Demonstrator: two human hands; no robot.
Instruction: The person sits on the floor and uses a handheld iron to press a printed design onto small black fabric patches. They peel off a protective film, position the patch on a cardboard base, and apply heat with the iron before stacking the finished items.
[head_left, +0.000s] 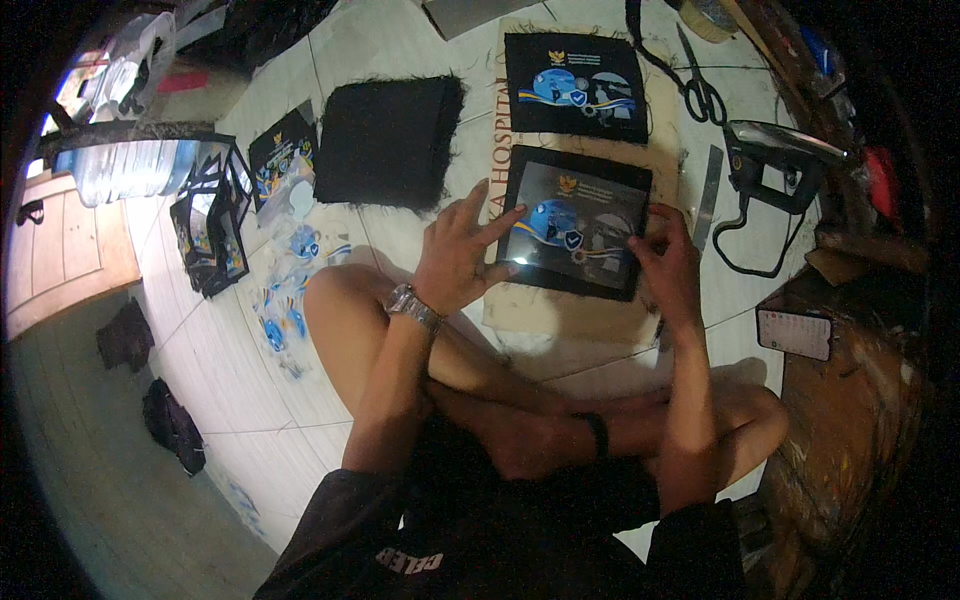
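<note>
A black fabric square (628,283) lies on a beige printed cloth in front of me. On it rests a glossy clear film sheet (535,235) with a blue and white printed design. My left hand (452,258), with a metal watch at the wrist, has its fingers spread, and the index finger and thumb touch the sheet's left side. At the right edge, the fingers of my right hand (667,262) are bent and pinched on the film's border. Just beyond lies another black fabric square (575,60) with a similar print.
A stack of black fabric squares (385,140) sits to the left, near loose printed films (300,270) and black pouches (212,215). At the right are an iron (775,165) with a looped cord, black scissors (703,98), a metal ruler (708,195) and a phone (793,333).
</note>
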